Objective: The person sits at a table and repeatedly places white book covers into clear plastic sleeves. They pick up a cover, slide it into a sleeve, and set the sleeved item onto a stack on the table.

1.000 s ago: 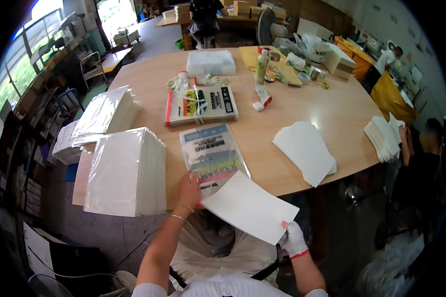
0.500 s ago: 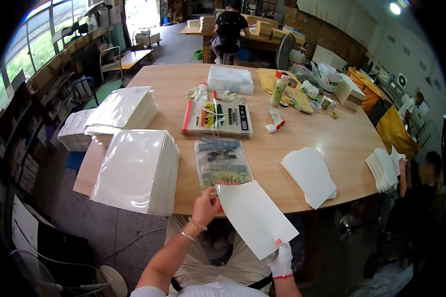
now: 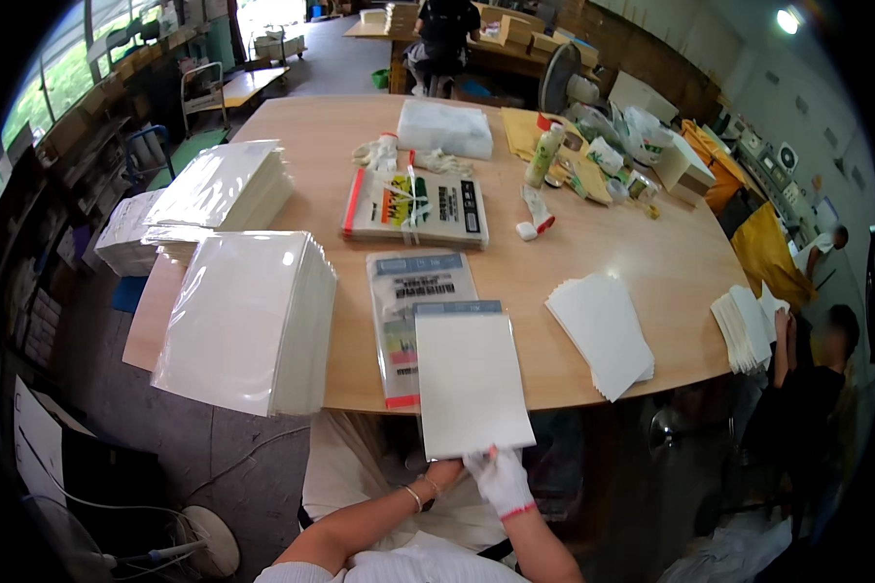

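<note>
A white card (image 3: 472, 384) lies flat over the table's front edge. A clear plastic edge shows along its left side and a blue printed strip (image 3: 457, 307) across its far end, so it seems to be in a printed plastic bag. My right hand (image 3: 499, 483), in a white glove with a red cuff, is closed on the near edge of the card, thumb on top. Beside it my bare left hand (image 3: 443, 475) grips the bag's near left corner, its fingertips partly hidden underneath. Flat printed plastic bags (image 3: 399, 364) lie under and left of the card.
Tall stacks of plastic-wrapped white sheets (image 3: 238, 321) stand at left. White cards (image 3: 603, 335) are fanned at right. Farther back lie a tied bundle of printed bags (image 3: 418, 209), gloves (image 3: 376, 154), a spray can (image 3: 544, 155) and a fan (image 3: 559, 78). A person (image 3: 831, 360) sits at far right.
My left hand has moved from the card's far left corner to its near edge. The card has turned straight and moved forward over the table, with the blue strip now past its far end.
</note>
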`<state>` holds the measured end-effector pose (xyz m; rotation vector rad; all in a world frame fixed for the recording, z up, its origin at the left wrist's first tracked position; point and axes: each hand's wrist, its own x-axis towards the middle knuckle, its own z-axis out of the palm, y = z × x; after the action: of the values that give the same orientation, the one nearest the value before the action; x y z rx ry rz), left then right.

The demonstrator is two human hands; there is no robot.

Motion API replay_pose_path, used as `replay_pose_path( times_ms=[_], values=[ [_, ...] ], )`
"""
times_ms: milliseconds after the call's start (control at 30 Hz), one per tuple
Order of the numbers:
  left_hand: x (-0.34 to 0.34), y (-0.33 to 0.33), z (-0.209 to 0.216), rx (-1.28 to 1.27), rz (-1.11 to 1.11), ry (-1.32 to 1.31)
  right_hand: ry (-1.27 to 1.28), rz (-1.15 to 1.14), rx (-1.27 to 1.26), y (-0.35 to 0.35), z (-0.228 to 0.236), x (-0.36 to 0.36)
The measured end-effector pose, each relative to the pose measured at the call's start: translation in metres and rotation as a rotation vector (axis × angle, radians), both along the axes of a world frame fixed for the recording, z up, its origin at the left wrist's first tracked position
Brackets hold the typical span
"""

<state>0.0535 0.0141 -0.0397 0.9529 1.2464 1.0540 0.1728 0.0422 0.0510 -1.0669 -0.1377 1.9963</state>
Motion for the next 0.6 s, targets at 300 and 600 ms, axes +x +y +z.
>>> replay_pose_path(
  times_ms=[300,600],
  values=[
    [-0.046,-0.012,0.039,-0.246,0.341,-0.498,-0.308,0.494,0.280,0.033,0.018,0.000],
    [-0.064,-0.028,0.023,-0.352,0.358,-0.437,-1.327,0.866,1.491,0.014,0.028,-0.078]
  ],
)
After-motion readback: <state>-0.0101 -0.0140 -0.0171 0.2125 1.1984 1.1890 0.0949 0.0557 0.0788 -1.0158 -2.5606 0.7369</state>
